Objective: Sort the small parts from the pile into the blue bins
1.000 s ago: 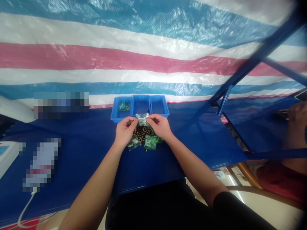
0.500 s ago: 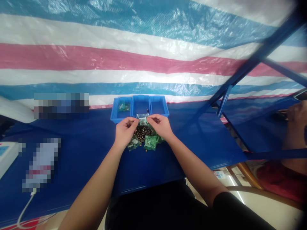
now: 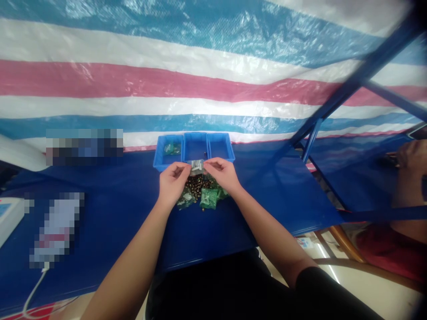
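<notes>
A small clear plastic bag (image 3: 197,166) with pale, elongated pieces in it is stretched between my two hands. My left hand (image 3: 172,181) pinches its left edge, and the fingers of my right hand (image 3: 224,174) are closed on its right edge. Below the bag lies a pile of small brass-and-dark metal parts (image 3: 197,186). Green-tinted plastic bags (image 3: 209,198) of small parts lie against the pile, partly under my right hand. Another small bag (image 3: 187,200) rests beside my left wrist.
Behind my hands stand three joined blue bins (image 3: 195,146); the left one holds green-tinted bags (image 3: 172,149), the middle one a small dark part (image 3: 205,154). A blurred-out device (image 3: 60,226) with a white cable lies at left. A blue metal frame (image 3: 333,104) and another person's arm (image 3: 412,182) are at right.
The bag between my hands has tilted, its top edge folding down, so the pale pieces inside show more clearly. Both hands keep nearly the same place.
</notes>
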`<state>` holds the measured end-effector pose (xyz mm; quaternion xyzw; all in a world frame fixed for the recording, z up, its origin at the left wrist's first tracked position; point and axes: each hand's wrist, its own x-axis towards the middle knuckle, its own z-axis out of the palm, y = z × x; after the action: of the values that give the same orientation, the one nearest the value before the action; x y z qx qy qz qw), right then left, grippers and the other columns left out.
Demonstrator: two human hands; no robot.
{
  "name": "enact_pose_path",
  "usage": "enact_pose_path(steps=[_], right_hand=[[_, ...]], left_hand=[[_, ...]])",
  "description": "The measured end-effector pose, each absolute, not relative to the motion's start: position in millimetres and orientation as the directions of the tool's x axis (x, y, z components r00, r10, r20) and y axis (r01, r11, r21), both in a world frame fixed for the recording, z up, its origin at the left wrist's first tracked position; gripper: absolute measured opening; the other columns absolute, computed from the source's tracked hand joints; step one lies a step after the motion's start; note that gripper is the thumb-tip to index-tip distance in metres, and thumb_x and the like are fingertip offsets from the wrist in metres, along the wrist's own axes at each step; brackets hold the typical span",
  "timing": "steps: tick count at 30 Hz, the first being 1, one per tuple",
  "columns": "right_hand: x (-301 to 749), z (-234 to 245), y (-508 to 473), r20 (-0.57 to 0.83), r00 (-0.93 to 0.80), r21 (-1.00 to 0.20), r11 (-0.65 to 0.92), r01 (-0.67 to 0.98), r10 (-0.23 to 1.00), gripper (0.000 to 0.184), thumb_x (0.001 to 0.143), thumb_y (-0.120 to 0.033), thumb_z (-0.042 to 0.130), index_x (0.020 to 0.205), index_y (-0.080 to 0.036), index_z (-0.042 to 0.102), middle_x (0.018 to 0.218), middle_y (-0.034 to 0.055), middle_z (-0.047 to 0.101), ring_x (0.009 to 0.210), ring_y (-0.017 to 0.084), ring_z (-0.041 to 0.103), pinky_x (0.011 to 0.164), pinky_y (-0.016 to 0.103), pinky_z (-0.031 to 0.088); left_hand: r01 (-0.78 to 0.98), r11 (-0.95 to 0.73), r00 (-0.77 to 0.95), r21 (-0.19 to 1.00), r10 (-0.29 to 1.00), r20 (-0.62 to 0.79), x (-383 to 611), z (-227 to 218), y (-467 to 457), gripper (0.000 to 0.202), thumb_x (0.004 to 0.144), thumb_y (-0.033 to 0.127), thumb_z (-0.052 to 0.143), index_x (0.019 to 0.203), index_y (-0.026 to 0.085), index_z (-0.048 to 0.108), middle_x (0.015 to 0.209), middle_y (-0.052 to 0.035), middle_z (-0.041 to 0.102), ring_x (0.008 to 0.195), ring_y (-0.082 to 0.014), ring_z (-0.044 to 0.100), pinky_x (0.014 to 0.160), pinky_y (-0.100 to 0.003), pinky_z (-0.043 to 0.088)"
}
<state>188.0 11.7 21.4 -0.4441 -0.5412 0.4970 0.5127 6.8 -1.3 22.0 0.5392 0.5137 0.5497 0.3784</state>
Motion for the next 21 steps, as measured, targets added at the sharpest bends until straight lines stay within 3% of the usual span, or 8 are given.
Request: enact_pose_path(steps=[5, 13, 18, 21], right_hand=[[185.7, 16.1, 11.7, 0.170, -0.088, -0.985, 0.169, -0.014, 0.982, 0.024, 0.076, -0.037, 0.074, 0.091, -0.019, 0.069, 0.086, 0.0049, 0.073, 0.077, 0.015, 0.067, 0.076, 0.031, 0.054], [186.9, 19.0, 13.4, 0.090, -0.066, -0.995, 0.088, -0.045, 0.994, 0.034, 0.074, -0.035, 0.075, 0.102, -0.020, 0.064, 0.077, 0.0008, 0.070, 0.063, 0.012, 0.061, 0.061, 0.026, 0.049], [185.6, 15.3, 15.0, 0.116, -0.042, -0.992, 0.114, -0.053, 0.992, 0.028, 0.073, -0.036, 0.077, 0.093, -0.018, 0.069, 0.080, 0.0029, 0.071, 0.070, 0.014, 0.064, 0.070, 0.029, 0.052], [184.3, 15.0, 14.6, 0.118, -0.030, -0.990, 0.115, -0.086, 0.993, 0.027, 0.072, -0.037, 0.078, 0.090, -0.019, 0.070, 0.080, 0.0032, 0.072, 0.071, 0.014, 0.065, 0.070, 0.030, 0.052]], left_hand=[[0.148, -0.196, -0.148, 0.969, 0.965, 0.217, 8.5, 17.9, -0.9, 0.025, 0.078, 0.036, 0.074, 0.092, 0.017, 0.067, 0.086, -0.0046, 0.072, 0.073, -0.0143, 0.067, 0.064, -0.023, 0.052], [0.085, -0.098, -0.107, 0.992, 0.988, 0.107, 11.5, 24.2, -3.8, 0.035, 0.079, 0.039, 0.074, 0.103, 0.018, 0.062, 0.082, -0.0051, 0.074, 0.069, -0.0170, 0.072, 0.061, -0.024, 0.052], [0.103, -0.061, -0.122, 0.993, 0.990, 0.073, 9.9, 25.2, -2.5, 0.032, 0.077, 0.041, 0.076, 0.095, 0.016, 0.068, 0.080, -0.0055, 0.073, 0.071, -0.0177, 0.071, 0.057, -0.022, 0.049], [0.065, -0.046, -0.136, 0.997, 0.989, 0.055, 7.9, 24.4, -0.8, 0.035, 0.074, 0.041, 0.078, 0.097, 0.016, 0.069, 0.074, -0.0039, 0.072, 0.062, -0.0139, 0.067, 0.054, -0.021, 0.046]])
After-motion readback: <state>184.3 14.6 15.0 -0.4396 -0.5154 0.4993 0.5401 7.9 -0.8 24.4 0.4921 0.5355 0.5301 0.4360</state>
